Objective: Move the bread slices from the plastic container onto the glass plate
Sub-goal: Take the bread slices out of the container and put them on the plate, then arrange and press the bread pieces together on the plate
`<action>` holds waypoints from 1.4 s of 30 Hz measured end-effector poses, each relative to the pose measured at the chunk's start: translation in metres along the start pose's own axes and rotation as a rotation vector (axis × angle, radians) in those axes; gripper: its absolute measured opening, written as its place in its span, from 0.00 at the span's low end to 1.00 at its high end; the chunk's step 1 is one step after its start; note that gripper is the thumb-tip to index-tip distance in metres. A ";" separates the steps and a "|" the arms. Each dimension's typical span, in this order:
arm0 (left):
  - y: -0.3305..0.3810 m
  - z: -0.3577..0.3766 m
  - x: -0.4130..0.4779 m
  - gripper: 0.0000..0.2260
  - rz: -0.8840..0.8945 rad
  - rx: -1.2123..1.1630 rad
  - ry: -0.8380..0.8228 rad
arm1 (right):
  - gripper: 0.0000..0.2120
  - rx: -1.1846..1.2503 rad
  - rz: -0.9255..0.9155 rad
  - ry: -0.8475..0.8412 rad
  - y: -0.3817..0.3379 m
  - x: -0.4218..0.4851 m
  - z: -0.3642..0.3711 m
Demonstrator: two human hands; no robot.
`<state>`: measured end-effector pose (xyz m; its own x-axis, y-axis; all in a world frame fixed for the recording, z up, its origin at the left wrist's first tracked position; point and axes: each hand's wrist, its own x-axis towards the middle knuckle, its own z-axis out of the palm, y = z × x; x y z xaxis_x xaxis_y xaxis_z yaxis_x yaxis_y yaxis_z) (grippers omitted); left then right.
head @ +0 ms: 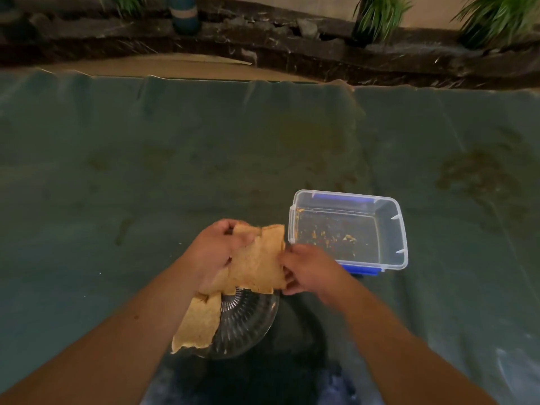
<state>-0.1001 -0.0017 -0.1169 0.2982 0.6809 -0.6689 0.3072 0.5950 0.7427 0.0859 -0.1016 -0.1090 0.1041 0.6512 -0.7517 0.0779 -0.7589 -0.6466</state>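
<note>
Both hands meet over the near middle of the table, sharing one bread slice (pixel 257 258). Left hand (pixel 216 252) is curled around the slice's left side, thumb pressed on its upper face near the top corner and fingers tucked beneath, so the grip is closed on the bread. Right hand (pixel 306 268) pinches the slice's right edge between thumb and fingertips, also closed on it. Held this way, the slice hangs above the far rim of the glass plate (pixel 248 325), tilted slightly; whether its lower edge touches the plate cannot be told.

A second bread slice (pixel 198 323) lies at the plate's 9 o'clock side, resting on the ribbed glass and overhanging the rim toward 7 o'clock. Its upper end is partly hidden under the left hand and the held slice.

At about 2 o'clock from the plate sits the plastic container (pixel 347 229), clear-walled with blue clips on its far and near sides. It holds only scattered crumbs (pixel 336 238) on its floor. Its near left corner is just beside the right hand's knuckles.

A dull green cloth (pixel 146 156) covers the table, creased and stained in places. Beyond its far edge, at 12 o'clock, runs a dark stone ledge (pixel 292 51) with potted green plants (pixel 380 13) and a striped blue pot (pixel 184 13).
</note>
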 end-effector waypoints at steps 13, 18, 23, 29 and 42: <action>-0.076 -0.039 -0.015 0.13 0.203 1.100 0.012 | 0.13 -0.615 0.130 0.085 0.052 0.022 0.052; -0.089 -0.058 -0.019 0.23 0.294 1.467 -0.069 | 0.14 -0.869 0.040 0.224 0.047 0.018 0.062; -0.107 -0.065 -0.017 0.14 0.447 1.430 0.000 | 0.20 -1.056 -0.275 0.348 0.035 0.020 0.079; -0.094 -0.068 -0.012 0.11 0.405 1.248 -0.031 | 0.19 -1.165 -0.467 0.282 0.030 0.029 0.091; -0.076 -0.076 -0.003 0.20 0.440 1.360 0.214 | 0.17 -1.186 -0.559 0.430 0.023 0.046 0.078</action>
<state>-0.1927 -0.0166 -0.1688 0.4926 0.8205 -0.2901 0.8697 -0.4524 0.1974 0.0156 -0.0881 -0.1685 0.0577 0.9797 -0.1918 0.9779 -0.0942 -0.1866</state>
